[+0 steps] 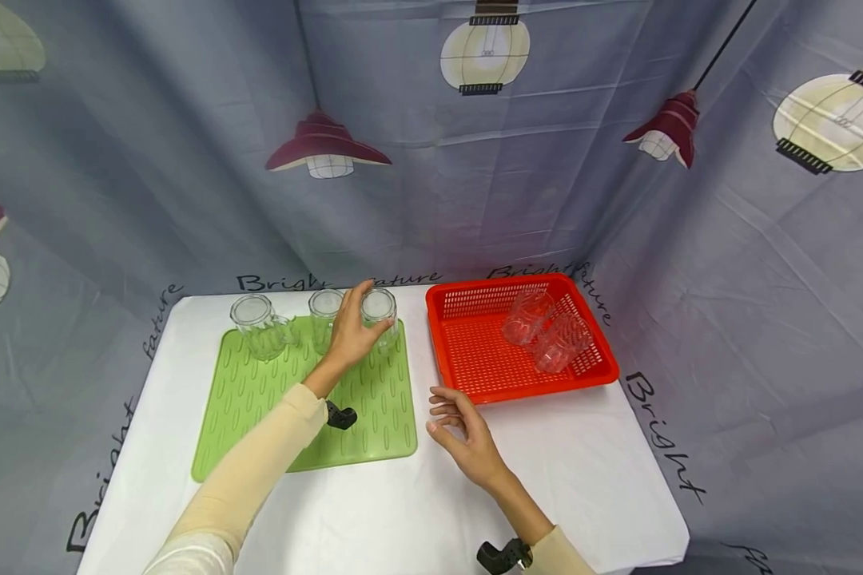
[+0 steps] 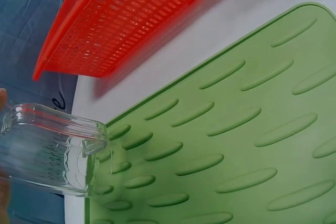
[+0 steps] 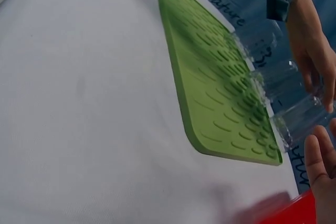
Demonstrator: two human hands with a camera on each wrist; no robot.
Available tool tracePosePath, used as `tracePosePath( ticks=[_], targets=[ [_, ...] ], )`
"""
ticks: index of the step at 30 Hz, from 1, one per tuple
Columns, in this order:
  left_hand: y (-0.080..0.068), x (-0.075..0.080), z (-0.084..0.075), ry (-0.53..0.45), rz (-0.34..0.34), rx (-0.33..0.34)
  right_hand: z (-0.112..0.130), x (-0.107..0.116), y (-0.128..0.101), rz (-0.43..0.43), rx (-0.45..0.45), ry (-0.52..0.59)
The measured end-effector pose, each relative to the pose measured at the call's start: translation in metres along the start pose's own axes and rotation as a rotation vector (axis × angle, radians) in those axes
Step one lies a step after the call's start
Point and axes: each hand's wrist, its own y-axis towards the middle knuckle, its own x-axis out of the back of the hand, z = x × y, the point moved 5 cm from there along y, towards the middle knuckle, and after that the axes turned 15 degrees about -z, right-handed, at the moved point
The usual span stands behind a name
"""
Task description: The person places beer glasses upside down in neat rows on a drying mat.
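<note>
Ribbed green silicone drying mat (image 1: 374,399) at 9 o'clock: three clear ribbed glass tumblers along far edge. Left hand (image 1: 350,334) grips rightmost tumbler (image 1: 379,318), apparently setting it down; release next. Right hand (image 1: 466,435) relaxed, empty. Red perforated plastic basket (image 1: 475,375) at 2 o'clock: two tumblers left.

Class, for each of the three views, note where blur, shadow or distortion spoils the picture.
Head view: wide-angle bending at the edges, sharp, evenly lit; the left hand holds a glass. Left wrist view: the red basket is smeared with blur, while the green mat is crisp. Right wrist view: the glasses are streaked, and the right hand is cropped at the corner.
</note>
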Motion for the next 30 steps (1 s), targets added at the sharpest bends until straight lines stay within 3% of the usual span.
tracePosePath(
  ticks=[9, 30],
  targets=[
    [-0.005, -0.007, 0.004, -0.015, 0.027, 0.053, 0.001, 0.002, -0.005, 0.018, -0.006, 0.011],
    [-0.003, -0.014, 0.001, 0.008, 0.050, 0.046, 0.004, 0.005, -0.010, 0.002, -0.020, 0.042]
  ],
)
